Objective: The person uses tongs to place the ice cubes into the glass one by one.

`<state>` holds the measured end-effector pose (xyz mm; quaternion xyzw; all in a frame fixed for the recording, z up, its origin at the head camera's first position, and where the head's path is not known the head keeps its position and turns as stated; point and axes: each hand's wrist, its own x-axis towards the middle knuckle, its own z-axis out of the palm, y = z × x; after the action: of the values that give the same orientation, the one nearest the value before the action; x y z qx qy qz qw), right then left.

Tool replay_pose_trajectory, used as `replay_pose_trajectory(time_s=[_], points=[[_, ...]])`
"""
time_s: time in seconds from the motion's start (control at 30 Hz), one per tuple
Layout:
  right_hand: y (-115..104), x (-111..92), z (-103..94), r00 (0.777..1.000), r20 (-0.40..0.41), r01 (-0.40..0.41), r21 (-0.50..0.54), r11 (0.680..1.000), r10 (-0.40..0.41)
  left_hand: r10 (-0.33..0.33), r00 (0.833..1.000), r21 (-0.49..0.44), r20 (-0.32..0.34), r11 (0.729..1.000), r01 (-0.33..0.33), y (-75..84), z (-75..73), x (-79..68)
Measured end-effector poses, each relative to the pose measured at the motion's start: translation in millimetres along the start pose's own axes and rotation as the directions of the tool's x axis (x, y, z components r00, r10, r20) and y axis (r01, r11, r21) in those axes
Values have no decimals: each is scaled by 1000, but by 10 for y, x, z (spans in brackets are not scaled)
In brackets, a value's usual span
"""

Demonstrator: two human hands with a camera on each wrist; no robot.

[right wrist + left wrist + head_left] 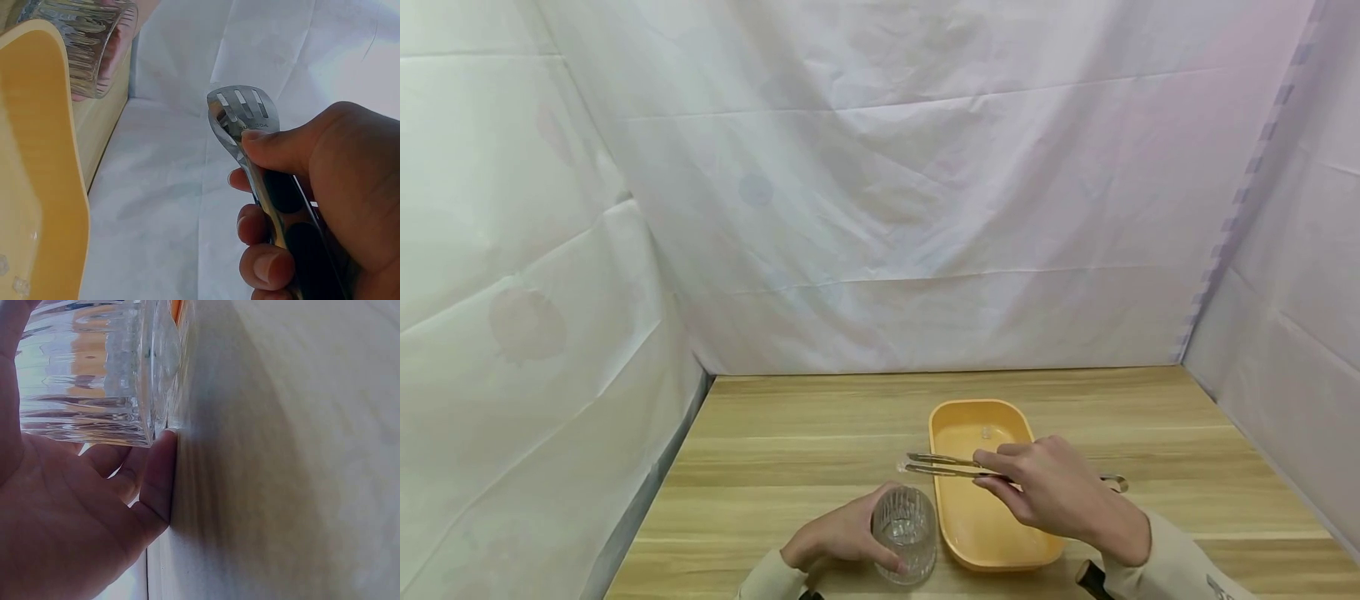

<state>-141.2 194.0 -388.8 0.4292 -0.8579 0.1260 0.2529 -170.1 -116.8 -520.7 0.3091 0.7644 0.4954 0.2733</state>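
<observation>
A clear ribbed drinking glass stands on the table, and my left hand grips it from the left. In the left wrist view the palm and fingers of the left hand curve about the glass, the lowest finger on the wood. Whether anything lies inside the glass I cannot tell. My right hand holds metal tongs above the tray's left side, squeezed nearly together. Their slotted head shows in the right wrist view. A small clear lump appears at the tips; whether they pinch it is unclear.
A yellow-orange tray sits right of the glass, under the right hand. Small clear pieces lie in it, also seen as clear lumps in the right wrist view. White cloth hangs behind and beside the wooden table.
</observation>
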Motion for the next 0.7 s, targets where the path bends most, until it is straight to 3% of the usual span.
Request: replay_pose_trajectory(time_s=[0.47,0.7], points=[[16,-33,-46,997,56,-59,-1,998,59,-25,1000,-13,12,1000,25,11,-13,1],[111,-95,-101,978,127,-165,-37,986,168,-45,999,-15,4,999,45,2,-5,-7]])
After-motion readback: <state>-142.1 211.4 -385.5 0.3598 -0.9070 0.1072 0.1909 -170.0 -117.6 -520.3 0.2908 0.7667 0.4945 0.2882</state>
